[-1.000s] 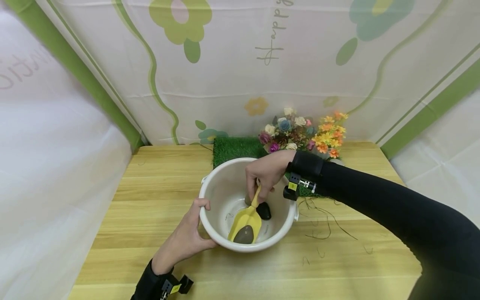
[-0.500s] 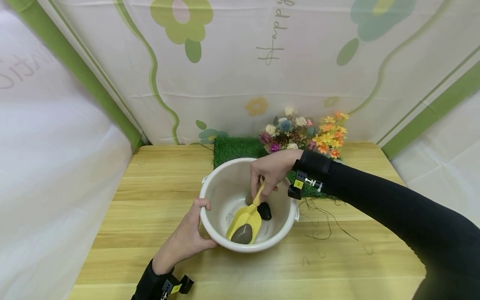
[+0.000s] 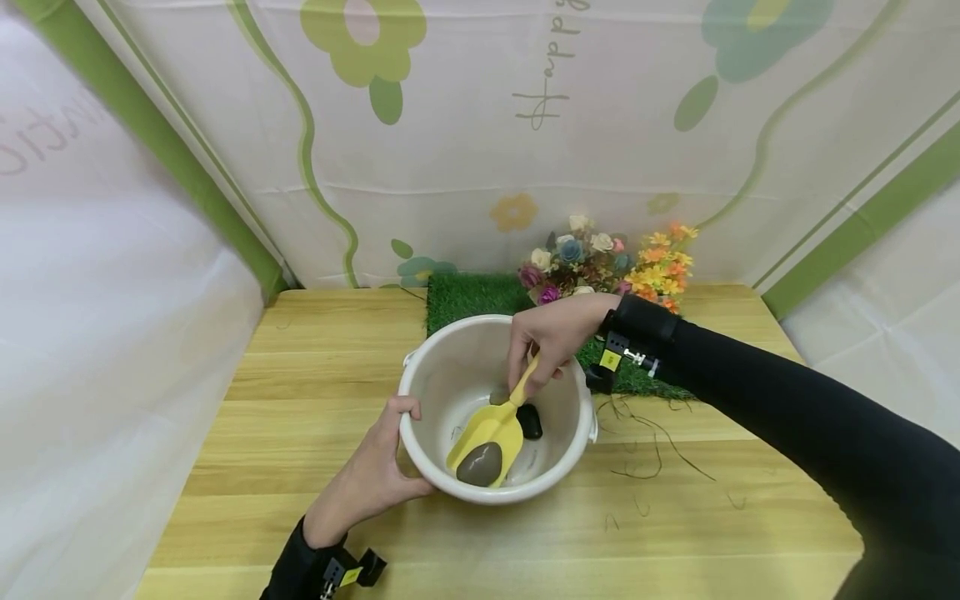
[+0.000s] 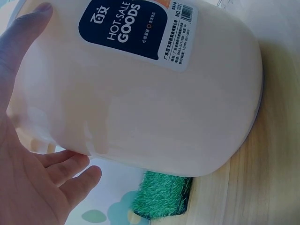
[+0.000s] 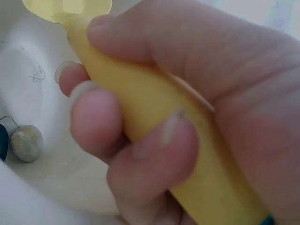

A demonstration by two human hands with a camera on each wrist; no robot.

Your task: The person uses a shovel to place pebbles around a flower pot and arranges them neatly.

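A white bucket (image 3: 417,425) stands on the wooden table. My left hand (image 3: 378,471) grips its left side, a finger hooked over the rim; in the left wrist view the thumb lies along the outer wall near a label (image 4: 131,28). Inside the bucket, my right hand (image 3: 555,333) holds a yellow toy shovel (image 3: 498,421), fingers curled round the handle (image 5: 140,98). A grey-brown stone (image 3: 480,464) lies in the shovel's scoop. Beside the shovel, on the bucket floor, are a black stone (image 3: 529,422) and a paler stone (image 5: 27,143), partly hidden in the head view.
Behind the bucket lies a green artificial grass mat (image 3: 476,296). Mixed artificial flowers (image 3: 572,258) and orange-yellow flowers (image 3: 660,271) stand at the back. Thin dark strands (image 3: 652,454) are scattered on the table (image 3: 315,375) to the right. White printed cloth walls surround it.
My right hand has moved right and slightly up in the head view. The shovel's scoop has shifted a little left with the stone in it. My left hand and the bucket stay put.
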